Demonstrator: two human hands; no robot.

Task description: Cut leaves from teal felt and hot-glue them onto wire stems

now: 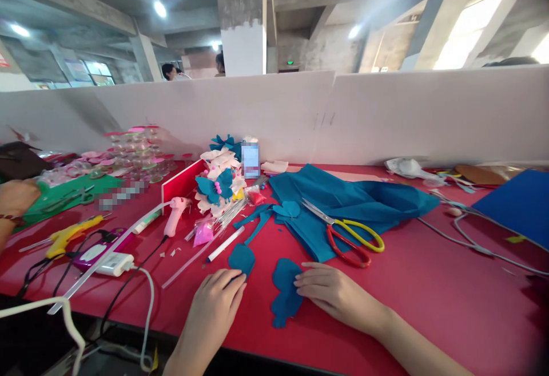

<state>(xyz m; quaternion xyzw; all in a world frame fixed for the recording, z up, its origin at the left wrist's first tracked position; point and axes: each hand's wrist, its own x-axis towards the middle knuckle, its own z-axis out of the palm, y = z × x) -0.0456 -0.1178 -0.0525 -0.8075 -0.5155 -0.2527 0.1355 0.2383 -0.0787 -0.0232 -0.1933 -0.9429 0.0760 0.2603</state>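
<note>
My left hand [217,296] rests at the lower edge of a small rounded teal felt piece [241,257], its bent fingers closed together on it. To the right, a larger teal felt cutout [285,296] with a wavy outline lies flat on the table. My right hand [330,291] touches its right edge with fingers stretched out and slightly apart; the thumb is hidden. Behind lies a big folded teal felt sheet [343,193] with a small teal cutout [287,209] at its left. Scissors [334,222] with red and yellow handles lie partly open on the sheet.
A pink glue gun [174,217], a yellow glue gun [71,237], a marker [225,245] and a power adapter [114,263] with cables lie left. Felt flowers [218,184] and a phone [251,159] stand behind. Another person's hand [17,198] is at far left; a blue sheet [518,207] lies right.
</note>
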